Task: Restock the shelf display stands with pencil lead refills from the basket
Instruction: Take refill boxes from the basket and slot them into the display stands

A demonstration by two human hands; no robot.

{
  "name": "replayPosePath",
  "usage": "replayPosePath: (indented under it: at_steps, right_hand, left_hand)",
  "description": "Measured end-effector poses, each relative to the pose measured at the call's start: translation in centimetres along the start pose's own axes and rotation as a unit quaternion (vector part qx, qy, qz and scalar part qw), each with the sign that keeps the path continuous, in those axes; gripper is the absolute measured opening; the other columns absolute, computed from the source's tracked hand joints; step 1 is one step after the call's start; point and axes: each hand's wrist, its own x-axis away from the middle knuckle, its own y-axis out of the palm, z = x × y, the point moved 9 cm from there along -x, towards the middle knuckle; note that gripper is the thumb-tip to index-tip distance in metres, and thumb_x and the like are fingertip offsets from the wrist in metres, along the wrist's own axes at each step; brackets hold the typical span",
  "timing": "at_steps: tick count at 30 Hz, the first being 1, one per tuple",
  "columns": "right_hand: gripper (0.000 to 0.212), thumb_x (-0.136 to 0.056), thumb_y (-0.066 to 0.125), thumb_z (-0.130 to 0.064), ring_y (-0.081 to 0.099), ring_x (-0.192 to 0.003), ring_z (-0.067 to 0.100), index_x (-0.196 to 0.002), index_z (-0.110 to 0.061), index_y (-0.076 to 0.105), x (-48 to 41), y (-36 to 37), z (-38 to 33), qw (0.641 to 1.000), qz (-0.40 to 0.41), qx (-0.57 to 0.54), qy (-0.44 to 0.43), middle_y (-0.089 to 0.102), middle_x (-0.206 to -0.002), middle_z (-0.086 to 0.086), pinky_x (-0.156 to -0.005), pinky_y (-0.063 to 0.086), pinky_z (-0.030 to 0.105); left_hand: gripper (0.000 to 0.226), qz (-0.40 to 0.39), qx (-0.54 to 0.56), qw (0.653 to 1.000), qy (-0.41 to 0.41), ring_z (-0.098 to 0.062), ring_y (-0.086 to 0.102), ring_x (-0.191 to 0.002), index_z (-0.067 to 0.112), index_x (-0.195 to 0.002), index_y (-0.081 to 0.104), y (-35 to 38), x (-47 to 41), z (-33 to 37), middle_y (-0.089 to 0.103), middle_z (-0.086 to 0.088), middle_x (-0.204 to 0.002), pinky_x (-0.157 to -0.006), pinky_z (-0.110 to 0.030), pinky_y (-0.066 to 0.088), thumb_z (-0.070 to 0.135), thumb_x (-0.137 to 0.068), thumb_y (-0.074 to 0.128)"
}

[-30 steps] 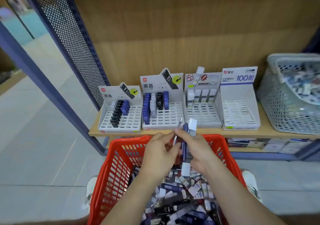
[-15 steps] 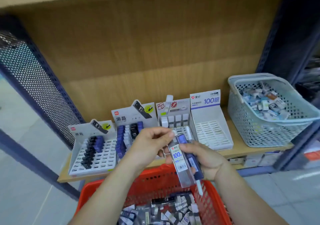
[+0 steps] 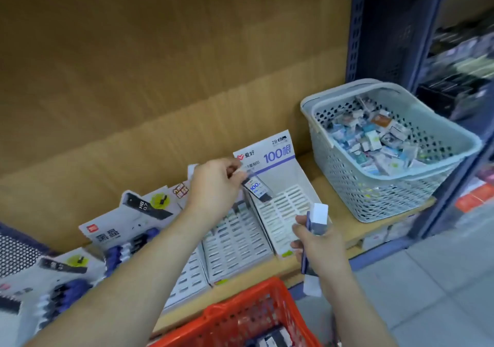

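Left hand pinches refill case at its top end; likely light, rigid, slick. Right hand clutches spare cases.

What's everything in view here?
shelf: one, wood, under the stands
display stands: four, white, row on shelf
grey basket: one, pale grey, shelf's right end
small boxes: many, mixed colours, in grey basket
red basket: one, red, bottom edge
labelled refill case: one, clear, over rightmost stand
refill cases: at least two, white and blue, in right hand
left hand: one, pinches labelled refill case
right hand: one, grips refill cases
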Motion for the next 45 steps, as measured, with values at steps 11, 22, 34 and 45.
replayPosePath:
  at_steps: [11,22,34,45]
  right_hand:
    - [0.022,-0.088,0.064,-0.011,0.06,-0.087,0.046,-0.103,0.004,0.057,-1.1,1.0,2.0,0.98,-0.031,0.188,-0.061,0.06,-0.093,0.03,-0.058,0.035,0.03]
    - [0.008,-0.084,0.064,-0.009,0.047,-0.055,0.018,-0.09,-0.005,0.063,-1.2,0.6,2.6,0.977,0.008,0.2,-0.069,0.063,-0.069,0.016,-0.053,0.039,0.027]
    - [0.003,-0.084,0.067,-0.013,0.062,-0.064,0.037,-0.084,-0.01,0.067,-1.4,-0.6,2.0,0.973,0.027,0.22,-0.063,0.066,-0.069,0.013,-0.062,0.054,0.045]
    - [0.022,-0.074,0.07,-0.027,0.052,-0.057,0.011,-0.09,-0.014,0.061,0.4,2.5,0.6,0.896,-0.061,-0.417,0.136,0.061,-0.071,0.002,-0.051,0.05,0.021]
  left_hand:
    - [0.016,-0.062,-0.134,0.985,0.087,-0.026,0.061,-0.076,0.013,-0.096,0.068,6.7,-2.5,-1.5,0.067,-0.009,-0.079,-0.06,-0.027,0.033,0.026,-0.092,0.061]
    - [0.017,-0.116,-0.157,0.975,0.109,-0.02,0.062,-0.078,0.014,-0.088,0.069,7.7,-2.4,-1.3,0.067,-0.001,-0.075,-0.063,-0.025,0.04,0.029,-0.091,0.061]
    - [0.018,-0.025,-0.243,0.939,0.24,-0.028,0.058,-0.064,0.012,-0.058,0.066,8.9,-2.0,-0.7,0.061,-0.003,-0.06,-0.053,-0.028,0.051,0.007,-0.067,0.081]
    - [0.022,-0.135,0.08,0.982,-0.106,-0.004,0.061,-0.065,0.026,-0.093,0.068,8.1,6.5,-2.9,0.068,0.008,-0.072,-0.069,-0.033,0.052,0.036,-0.096,0.048]
